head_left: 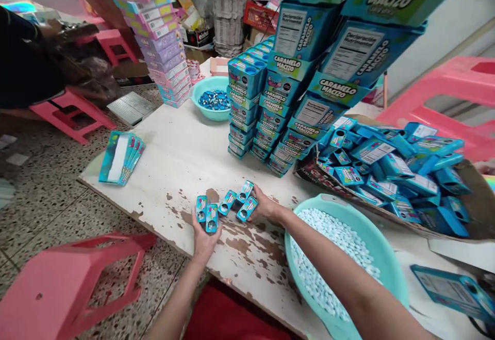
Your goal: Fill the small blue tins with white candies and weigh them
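Observation:
My left hand is closed around two small blue candy boxes standing side by side, each with a round hole in its top. To the right, my right hand has its fingers round two more boxes of the same kind. Between the hands a single candy box stands on the worn white table; it looks close to the right-hand pair. My right forearm passes over a turquoise basin of pale, pill-shaped candies.
Tall stacks of blue display boxes rise behind my hands. A carton heaped with small blue boxes stands at the right. Farther back is a basin of dark blue pieces. Flat blue cartons lie at the left edge, near a pink stool.

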Available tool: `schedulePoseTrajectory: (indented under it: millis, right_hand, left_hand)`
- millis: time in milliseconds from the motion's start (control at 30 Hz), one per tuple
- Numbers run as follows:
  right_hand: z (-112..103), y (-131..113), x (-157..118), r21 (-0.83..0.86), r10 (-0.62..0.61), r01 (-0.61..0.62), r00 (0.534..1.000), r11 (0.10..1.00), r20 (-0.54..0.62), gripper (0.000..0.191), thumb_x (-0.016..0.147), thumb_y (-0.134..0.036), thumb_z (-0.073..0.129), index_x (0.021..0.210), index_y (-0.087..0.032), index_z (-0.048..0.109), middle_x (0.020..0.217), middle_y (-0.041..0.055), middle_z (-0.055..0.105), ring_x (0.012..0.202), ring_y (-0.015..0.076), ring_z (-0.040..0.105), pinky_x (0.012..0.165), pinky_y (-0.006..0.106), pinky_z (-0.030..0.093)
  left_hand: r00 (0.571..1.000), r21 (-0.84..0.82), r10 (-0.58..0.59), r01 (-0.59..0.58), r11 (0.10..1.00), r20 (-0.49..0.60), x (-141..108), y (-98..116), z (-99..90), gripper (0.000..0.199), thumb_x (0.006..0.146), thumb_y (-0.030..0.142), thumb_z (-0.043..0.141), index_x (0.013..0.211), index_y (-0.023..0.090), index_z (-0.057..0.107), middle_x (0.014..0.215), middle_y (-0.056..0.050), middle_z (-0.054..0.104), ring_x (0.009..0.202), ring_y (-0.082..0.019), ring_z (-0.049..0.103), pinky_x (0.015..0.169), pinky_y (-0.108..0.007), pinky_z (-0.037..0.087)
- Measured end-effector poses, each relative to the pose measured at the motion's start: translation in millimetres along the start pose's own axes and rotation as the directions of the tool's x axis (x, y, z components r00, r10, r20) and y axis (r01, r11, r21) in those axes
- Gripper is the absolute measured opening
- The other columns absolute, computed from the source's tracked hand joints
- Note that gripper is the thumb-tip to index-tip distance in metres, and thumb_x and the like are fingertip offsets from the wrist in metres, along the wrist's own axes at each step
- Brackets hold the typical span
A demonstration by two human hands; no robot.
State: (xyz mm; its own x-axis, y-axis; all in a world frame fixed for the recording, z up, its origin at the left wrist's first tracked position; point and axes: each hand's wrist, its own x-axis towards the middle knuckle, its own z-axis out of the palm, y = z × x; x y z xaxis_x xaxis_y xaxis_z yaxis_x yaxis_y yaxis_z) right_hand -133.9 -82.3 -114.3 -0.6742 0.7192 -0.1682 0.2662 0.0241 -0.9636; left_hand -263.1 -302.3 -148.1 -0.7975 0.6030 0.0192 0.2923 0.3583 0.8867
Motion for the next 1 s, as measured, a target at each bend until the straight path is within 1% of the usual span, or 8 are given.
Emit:
schedulePoseTrajectory:
  millis: [133, 200, 433, 567, 700, 800, 900, 1000]
  right_hand:
    - [8.8, 0.7, 5.2, -0.121, -0.012, 0.04, 0.976, 0.992, 0.22, 0.12, 0.02, -0.02, 0.088, 0.131, -0.02, 0.043, 0.124, 0.0079, 0.049, 0.116, 0.0298, 0.047, 0.101, 0.043, 0.035]
    - [14.1, 1.4, 8.2, -0.15, -0.005, 0.045, 0.967, 0.988, 0.256, 0.125, 0.023, -0.024, 0.089, 0.136, -0.02, 0.036, 0.129, 0.0097, 0.044, 0.121, 0.0316, 0.042, 0.104, 0.044, 0.032]
    - [38.6, 2.7, 36.1, -0.161, 0.001, 0.061, 0.932, 0.985, 0.363, 0.139, 0.022, -0.029, 0.09, 0.143, -0.025, 0.021, 0.139, 0.01, 0.03, 0.132, 0.0331, 0.028, 0.11, 0.044, 0.021]
    - [69.2, -9.4, 64.7, -0.19, -0.019, 0.102, 0.917, 0.976, 0.399, 0.142, 0.023, -0.029, 0.09, 0.145, -0.022, 0.016, 0.142, 0.0124, 0.027, 0.133, 0.0333, 0.025, 0.111, 0.043, 0.02]
    - [114.4, -28.9, 101.6, -0.169, -0.081, 0.161, 0.913, 0.972, 0.399, 0.14, 0.027, -0.034, 0.089, 0.145, -0.019, 0.017, 0.142, 0.0122, 0.028, 0.133, 0.0345, 0.024, 0.111, 0.042, 0.02]
    - [148.9, -40.3, 132.0, -0.196, -0.058, 0.157, 0.899, 0.968, 0.434, 0.148, 0.021, -0.032, 0.091, 0.146, -0.02, 0.013, 0.143, 0.0136, 0.026, 0.133, 0.0353, 0.024, 0.112, 0.041, 0.022]
    - [175.6, -43.7, 159.2, -0.203, -0.04, 0.139, 0.902, 0.969, 0.43, 0.152, 0.018, -0.028, 0.091, 0.146, -0.027, 0.009, 0.144, 0.012, 0.025, 0.134, 0.0363, 0.024, 0.11, 0.045, 0.025]
    - [188.5, -44.3, 170.5, -0.196, 0.02, 0.071, 0.904, 0.978, 0.427, 0.156, 0.015, -0.023, 0.091, 0.146, -0.029, 0.006, 0.145, 0.0119, 0.023, 0.134, 0.0384, 0.024, 0.109, 0.047, 0.027]
  left_hand:
    - [0.979, -0.072, 0.018, -0.003, 0.997, 0.201, 36.5, -4.0, -11.9, 0.117, 0.064, 0.036, 0.074, 0.146, 0.016, -0.006, 0.151, -0.022, 0.012, 0.139, -0.029, 0.019, 0.113, -0.042, 0.019]
    - [0.962, -0.098, 0.024, 0.003, 0.995, 0.27, 51.5, -5.1, -17.3, 0.123, 0.06, 0.038, 0.078, 0.146, 0.017, -0.006, 0.15, -0.022, 0.013, 0.139, -0.031, 0.02, 0.112, -0.044, 0.019]
    - [0.939, -0.099, 0.069, -0.038, 0.994, 0.338, 92.0, -13.4, -32.6, 0.118, 0.064, 0.037, 0.075, 0.146, 0.02, -0.009, 0.149, -0.019, 0.021, 0.136, -0.028, 0.028, 0.11, -0.042, 0.025]
    - [0.953, -0.113, 0.037, -0.003, 0.994, 0.302, 121.7, -25.1, -55.7, 0.119, 0.064, 0.038, 0.075, 0.146, 0.02, -0.009, 0.146, -0.019, 0.026, 0.132, -0.029, 0.035, 0.109, -0.043, 0.026]
    - [0.975, -0.113, -0.027, 0.053, 0.992, 0.222, 165.2, -36.9, -87.7, 0.126, 0.058, 0.038, 0.078, 0.146, 0.019, -0.01, 0.143, -0.019, 0.033, 0.127, -0.032, 0.042, 0.107, -0.047, 0.029]
    - [0.982, -0.079, -0.088, 0.103, 0.992, 0.166, 199.3, -47.8, -111.5, 0.128, 0.055, 0.039, 0.079, 0.146, 0.029, -0.011, 0.144, -0.012, 0.035, 0.125, -0.033, 0.045, 0.107, -0.05, 0.03]
    - [0.989, -0.035, -0.127, 0.13, 0.991, 0.078, 225.6, -61.9, -127.6, 0.13, 0.047, 0.041, 0.08, 0.145, 0.039, -0.006, 0.148, -0.004, 0.029, 0.127, -0.036, 0.041, 0.106, -0.055, 0.03]
    - [0.985, -0.029, -0.162, 0.164, 0.986, 0.05, 237.5, -72.3, -132.0, 0.136, 0.041, 0.042, 0.08, 0.145, 0.038, -0.006, 0.151, -0.004, 0.022, 0.126, -0.04, 0.041, 0.102, -0.06, 0.034]
